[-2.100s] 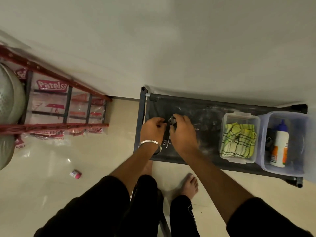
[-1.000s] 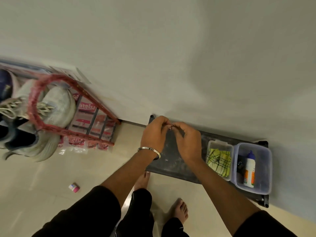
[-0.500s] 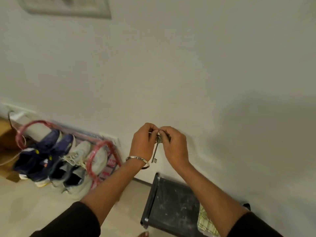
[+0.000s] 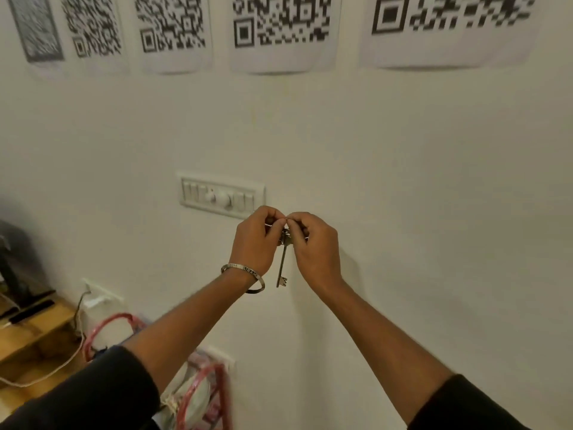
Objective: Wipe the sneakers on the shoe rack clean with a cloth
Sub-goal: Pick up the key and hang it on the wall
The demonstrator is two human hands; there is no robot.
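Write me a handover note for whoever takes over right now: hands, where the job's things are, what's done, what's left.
Left hand and right hand: both pinch the top of a bunch of keys, raised in front of the wall below the switch panel.
Shoe rack: red frame at lower left, with a pale sneaker partly visible.
Cloth: out of view.
Done: no wiping evident.
Left: put keys away, fetch cloth, wipe sneakers.

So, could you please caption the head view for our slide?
Both hands, left hand and right hand, pinch a hanging key below a wall switch panel.

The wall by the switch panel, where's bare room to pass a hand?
Bare wall lies right of the switch panel and below the QR sheets. Lower left is crowded: red shoe rack, cable, wooden shelf.
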